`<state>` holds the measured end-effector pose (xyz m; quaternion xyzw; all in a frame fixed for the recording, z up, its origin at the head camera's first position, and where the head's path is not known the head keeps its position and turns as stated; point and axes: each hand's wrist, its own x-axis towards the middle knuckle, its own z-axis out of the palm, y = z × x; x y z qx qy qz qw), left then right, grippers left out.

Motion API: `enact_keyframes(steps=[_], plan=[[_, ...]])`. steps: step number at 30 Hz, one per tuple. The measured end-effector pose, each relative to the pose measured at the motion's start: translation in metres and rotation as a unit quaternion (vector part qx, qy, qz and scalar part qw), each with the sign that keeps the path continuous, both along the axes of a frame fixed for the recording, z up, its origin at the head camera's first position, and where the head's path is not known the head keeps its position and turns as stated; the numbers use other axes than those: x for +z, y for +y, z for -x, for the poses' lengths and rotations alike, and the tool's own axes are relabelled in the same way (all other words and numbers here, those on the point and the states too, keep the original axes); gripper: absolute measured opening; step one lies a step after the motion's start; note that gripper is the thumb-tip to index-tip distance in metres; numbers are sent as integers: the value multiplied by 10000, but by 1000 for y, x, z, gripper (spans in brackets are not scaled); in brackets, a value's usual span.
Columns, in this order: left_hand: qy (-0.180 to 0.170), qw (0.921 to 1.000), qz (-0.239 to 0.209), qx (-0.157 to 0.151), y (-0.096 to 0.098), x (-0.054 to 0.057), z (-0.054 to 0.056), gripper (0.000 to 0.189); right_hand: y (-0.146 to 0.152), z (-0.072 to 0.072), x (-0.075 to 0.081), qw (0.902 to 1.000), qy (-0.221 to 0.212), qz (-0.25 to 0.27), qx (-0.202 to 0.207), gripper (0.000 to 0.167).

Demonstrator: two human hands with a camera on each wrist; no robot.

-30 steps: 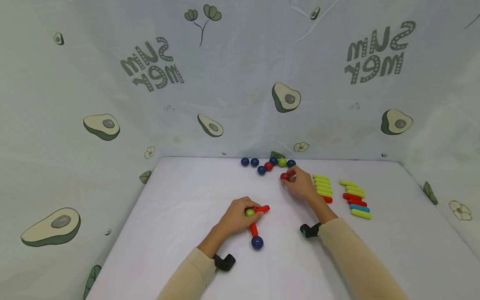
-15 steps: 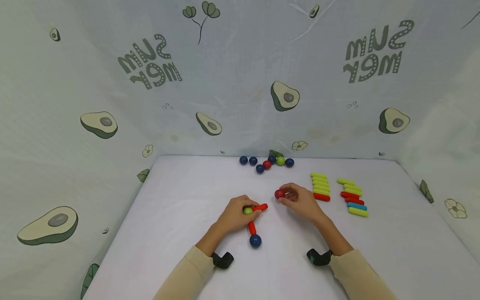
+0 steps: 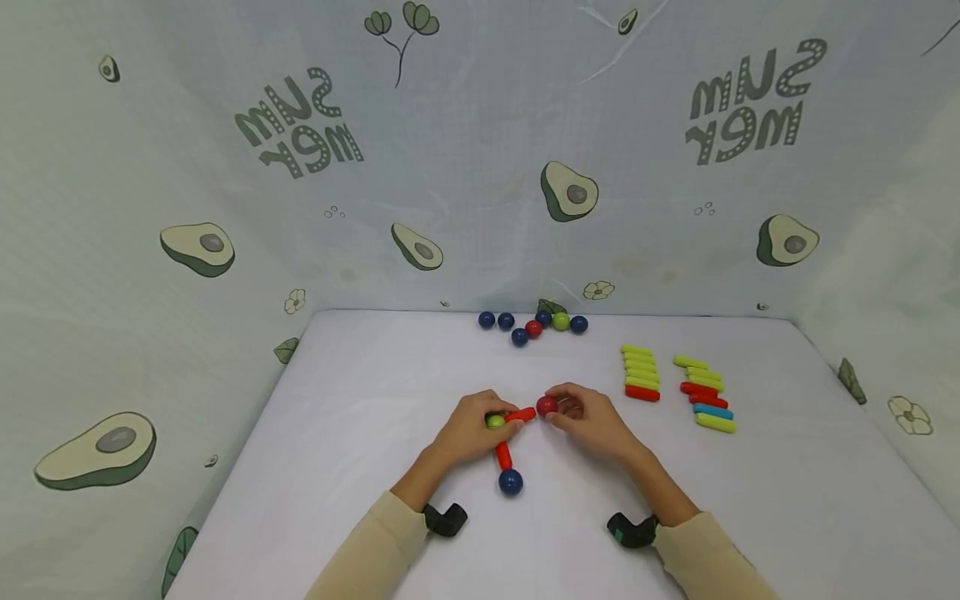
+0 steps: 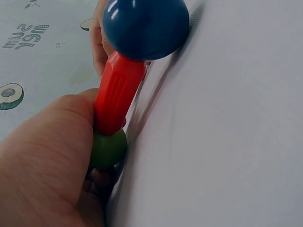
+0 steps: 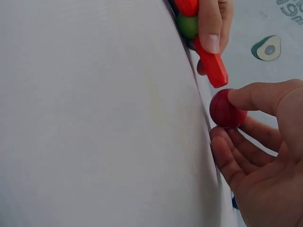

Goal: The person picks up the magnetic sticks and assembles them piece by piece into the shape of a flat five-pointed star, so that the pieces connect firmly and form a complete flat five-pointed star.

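Note:
My left hand (image 3: pixel 470 429) pinches a red rod (image 5: pixel 214 66) joined to a green ball (image 3: pixel 496 422). From that ball a second red rod (image 4: pixel 119 92) runs toward me and ends in a dark blue ball (image 3: pixel 511 482). Thumb and fingers of my right hand (image 3: pixel 592 421) pinch a red ball (image 5: pixel 226 109). In the right wrist view the ball sits right at the free end of the first red rod. The left hand partly hides the green ball.
Several blue balls, a red one (image 3: pixel 533 329) and a green one (image 3: pixel 560 322) lie along the table's back edge. To the right, yellow-green, red and blue rods lie in two columns, one near (image 3: pixel 640 371) and one farther right (image 3: pixel 708 396).
My right hand has brought the red ball from near the back balls toward me and left, up to the red rod's end. The left hand keeps its hold on the joined pieces.

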<state>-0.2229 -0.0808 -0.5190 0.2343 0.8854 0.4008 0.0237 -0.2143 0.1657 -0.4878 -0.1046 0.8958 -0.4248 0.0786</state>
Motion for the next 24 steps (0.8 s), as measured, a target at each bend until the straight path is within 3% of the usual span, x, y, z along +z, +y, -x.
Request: enact_keyframes(steps=[9,16,20,24], plan=[[46,10000,-32,10,1,-1,1,28,-4,-1,-4,9999,62,75,38,36],[-101,9993,-348,114,3,1,0,43,-13,-2,-3,9988,184,388,254,35],[0,9996,-217,183,3,2,0,42,-16,-1,-5,9980,123,508,368,34],[184,9998,94,56,3,3,0,45,-9,-3,-2,9991,131,366,152,34]])
